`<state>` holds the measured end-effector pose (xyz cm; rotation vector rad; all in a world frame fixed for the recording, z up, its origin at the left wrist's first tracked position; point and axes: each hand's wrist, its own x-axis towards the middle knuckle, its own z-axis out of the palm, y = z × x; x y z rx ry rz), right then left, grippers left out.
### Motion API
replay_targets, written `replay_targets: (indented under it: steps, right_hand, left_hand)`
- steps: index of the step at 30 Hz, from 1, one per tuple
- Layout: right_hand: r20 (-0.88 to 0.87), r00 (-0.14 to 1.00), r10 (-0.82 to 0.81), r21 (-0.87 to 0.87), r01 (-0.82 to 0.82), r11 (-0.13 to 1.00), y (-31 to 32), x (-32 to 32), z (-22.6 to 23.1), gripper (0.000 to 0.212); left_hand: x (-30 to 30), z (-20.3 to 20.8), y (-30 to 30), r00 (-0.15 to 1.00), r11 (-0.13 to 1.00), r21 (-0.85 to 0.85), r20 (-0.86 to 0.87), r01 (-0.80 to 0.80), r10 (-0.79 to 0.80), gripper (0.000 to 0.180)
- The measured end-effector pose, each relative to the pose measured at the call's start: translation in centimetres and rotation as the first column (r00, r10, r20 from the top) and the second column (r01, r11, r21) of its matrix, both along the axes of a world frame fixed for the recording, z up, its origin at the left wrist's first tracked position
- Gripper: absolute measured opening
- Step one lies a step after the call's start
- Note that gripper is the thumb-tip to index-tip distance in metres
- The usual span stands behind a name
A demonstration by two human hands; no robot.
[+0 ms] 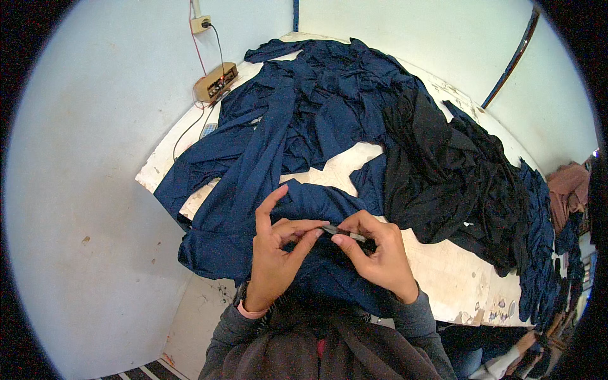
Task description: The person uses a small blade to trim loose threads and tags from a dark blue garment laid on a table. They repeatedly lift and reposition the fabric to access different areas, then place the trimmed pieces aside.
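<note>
My left hand (277, 249) is raised over dark blue cloth, thumb and a finger pinched together and another finger pointing up. Whatever lies in that pinch is too small to make out. Close beside it, my right hand (379, 249) grips a small slim tool (356, 237) with a dark pointed end and a pale part; its exact kind is unclear. The tool's tip meets the left fingertips. Below both hands, blue cloth (335, 282) hangs over the table's near edge toward my lap.
Heaped blue garments (316, 95) and black garments (437, 171) cover much of the pale table (443, 272). A brown power box (216, 82) with cables stands at the back left, against the wall (95, 158). Another person's arm (506, 364) shows at the lower right.
</note>
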<state>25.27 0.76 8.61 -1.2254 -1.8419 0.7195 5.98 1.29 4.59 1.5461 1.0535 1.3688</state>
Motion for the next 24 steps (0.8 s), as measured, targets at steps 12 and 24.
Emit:
replay_targets:
  steps: [12, 24]
  right_hand:
    - [-0.417, 0.863, 0.286, -0.431, -0.465, 0.773, 2.9, 2.6, -1.7, 0.017]
    - [-0.317, 0.899, 0.302, -0.541, -0.433, 0.721, 3.8, 9.3, -2.0, 0.015]
  left_hand:
    - [-4.5, 3.7, 1.8, 0.995, 0.998, -0.043, 0.084, -0.043, 0.046, 0.072]
    - [-20.1, 3.4, 2.7, 0.901, 0.918, 0.010, 0.196, -0.398, 0.388, 0.074]
